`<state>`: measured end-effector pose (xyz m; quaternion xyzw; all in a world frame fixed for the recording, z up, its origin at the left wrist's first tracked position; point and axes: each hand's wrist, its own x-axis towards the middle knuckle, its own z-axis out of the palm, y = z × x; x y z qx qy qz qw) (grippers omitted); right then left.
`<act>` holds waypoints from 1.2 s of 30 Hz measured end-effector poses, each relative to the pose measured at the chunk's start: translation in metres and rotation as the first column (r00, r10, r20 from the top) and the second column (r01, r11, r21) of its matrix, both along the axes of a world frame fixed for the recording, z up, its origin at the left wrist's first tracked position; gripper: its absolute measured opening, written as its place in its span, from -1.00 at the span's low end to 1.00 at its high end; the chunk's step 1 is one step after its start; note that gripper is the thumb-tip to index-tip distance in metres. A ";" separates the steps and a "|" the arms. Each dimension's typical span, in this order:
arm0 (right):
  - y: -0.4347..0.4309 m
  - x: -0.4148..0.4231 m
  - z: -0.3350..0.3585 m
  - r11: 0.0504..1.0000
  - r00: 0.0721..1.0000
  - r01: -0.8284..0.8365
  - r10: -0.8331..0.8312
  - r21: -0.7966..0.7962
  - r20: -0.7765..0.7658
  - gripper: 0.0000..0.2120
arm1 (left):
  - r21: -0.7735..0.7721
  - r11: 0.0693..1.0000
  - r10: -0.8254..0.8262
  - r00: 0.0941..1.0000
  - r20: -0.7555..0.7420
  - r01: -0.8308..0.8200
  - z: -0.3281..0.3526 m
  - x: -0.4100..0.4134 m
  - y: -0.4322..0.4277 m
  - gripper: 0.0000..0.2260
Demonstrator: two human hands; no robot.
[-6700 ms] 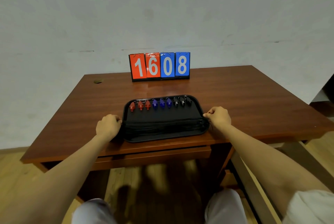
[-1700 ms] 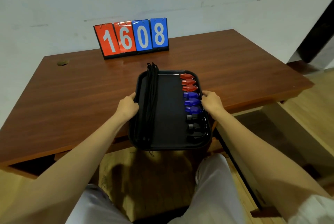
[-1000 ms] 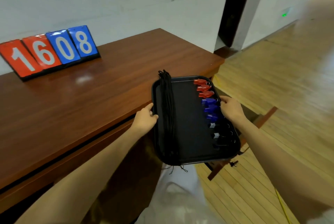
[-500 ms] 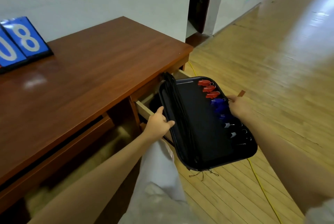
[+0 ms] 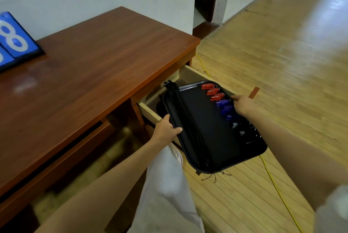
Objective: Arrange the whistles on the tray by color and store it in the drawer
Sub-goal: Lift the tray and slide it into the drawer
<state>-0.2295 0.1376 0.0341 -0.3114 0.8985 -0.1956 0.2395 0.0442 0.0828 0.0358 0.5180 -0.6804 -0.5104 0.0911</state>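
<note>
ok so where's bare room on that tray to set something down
The tray is bare down its middle strip, between the black cords along its left edge and the whistles along its right. Both long edges are crowded, each also gripped by a hand.

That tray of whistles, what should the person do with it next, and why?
Probably lower the tray further into the open drawer. Both hands, left and right, grip its sides, and only its far end sits over the drawer; the near end overhangs the floor.
</note>
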 end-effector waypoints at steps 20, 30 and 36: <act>-0.097 -0.027 -0.036 0.994 0.996 -0.072 0.077 0.084 -0.053 -0.52 | 0.083 0.987 0.131 0.990 0.047 -0.135 -0.040 -0.027 -0.052 -0.28; -0.139 -0.031 -0.043 0.987 0.986 -0.139 0.145 0.077 -0.084 -0.49 | 0.109 0.970 0.214 0.976 0.048 -0.218 -0.052 -0.034 -0.077 -0.27; -0.158 -0.034 -0.051 0.986 0.984 -0.150 0.156 0.068 -0.087 -0.51 | 0.117 0.961 0.249 0.968 0.028 -0.251 -0.060 -0.039 -0.084 -0.28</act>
